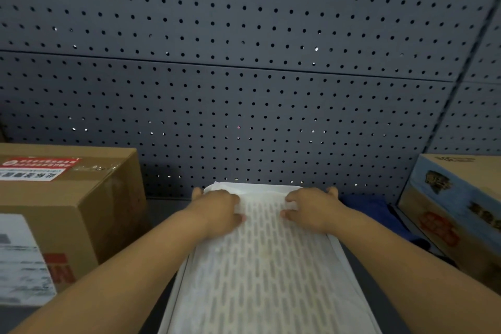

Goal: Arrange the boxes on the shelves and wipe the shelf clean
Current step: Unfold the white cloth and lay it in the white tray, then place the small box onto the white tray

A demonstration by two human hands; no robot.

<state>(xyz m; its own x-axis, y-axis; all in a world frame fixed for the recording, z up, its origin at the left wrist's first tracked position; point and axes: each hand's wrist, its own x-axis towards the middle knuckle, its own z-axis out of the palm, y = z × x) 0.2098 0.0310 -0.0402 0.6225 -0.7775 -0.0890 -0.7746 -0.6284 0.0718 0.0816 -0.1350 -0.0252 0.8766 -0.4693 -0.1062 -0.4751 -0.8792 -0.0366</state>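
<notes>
A long white slotted tray-like box (265,266) lies lengthwise on the dark shelf (160,214), its far end close to the back panel. My left hand (219,211) grips its far left corner and my right hand (311,209) grips its far right corner, fingers curled over the top. A brown cardboard box (81,211) with a red and white label stands on the shelf to the left. A printed blue and tan box (455,211) stands to the right. A blue cloth (371,206) lies crumpled on the shelf between the tray and the right box.
A dark grey perforated back panel (244,76) closes the shelf behind everything. Narrow gaps of bare shelf run on both sides of the white tray.
</notes>
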